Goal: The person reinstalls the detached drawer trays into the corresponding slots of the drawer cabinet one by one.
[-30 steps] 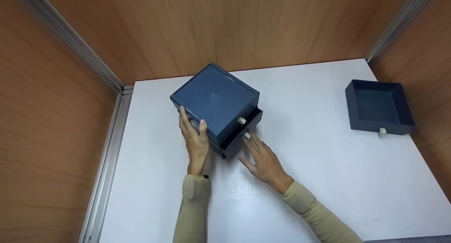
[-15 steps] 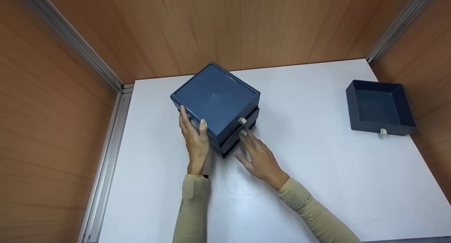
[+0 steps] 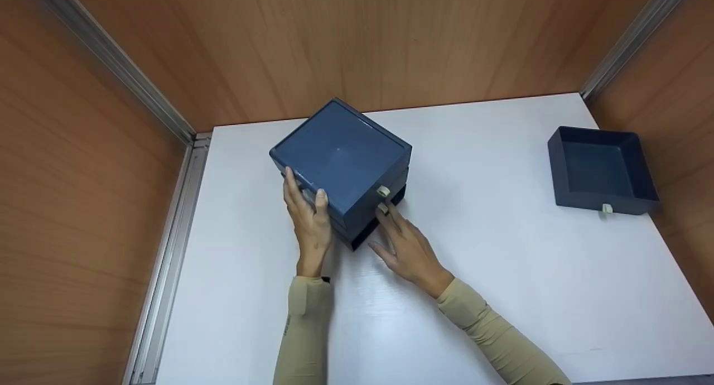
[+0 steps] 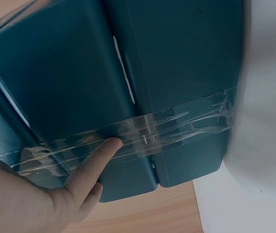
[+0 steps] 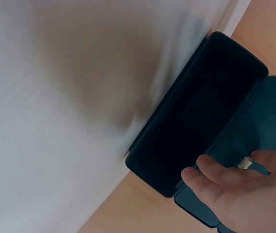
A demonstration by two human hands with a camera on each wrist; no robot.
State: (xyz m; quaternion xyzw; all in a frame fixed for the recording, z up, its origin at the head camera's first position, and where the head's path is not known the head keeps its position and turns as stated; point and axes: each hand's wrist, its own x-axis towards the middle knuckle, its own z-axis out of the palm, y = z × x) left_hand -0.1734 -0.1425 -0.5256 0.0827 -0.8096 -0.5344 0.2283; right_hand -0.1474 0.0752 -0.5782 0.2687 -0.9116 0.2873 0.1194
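Note:
A dark blue drawer cabinet [image 3: 337, 150] stands at an angle on the table, its front toward the lower right. My left hand [image 3: 309, 223] lies along its left side, fingers extended, thumb at the top edge. Clear tape [image 4: 191, 126] runs across that side in the left wrist view. My right hand [image 3: 410, 251] touches the front of the middle drawer [image 5: 237, 131] with nearly straight fingertips beside its pale pull tab [image 3: 382, 208]. This drawer sits flush under the top one. Below it, the bottom slot [image 5: 196, 111] is a dark, empty opening.
A loose dark blue drawer [image 3: 580, 200] with a pale tab lies open side up at the right edge of the white table [image 3: 502, 251]. Wooden panels [image 3: 390, 44] enclose the back and both sides.
The middle drawer, partly out a second ago, has slid in until flush, with my right hand following it toward the cabinet. My left hand and the cabinet have stayed put.

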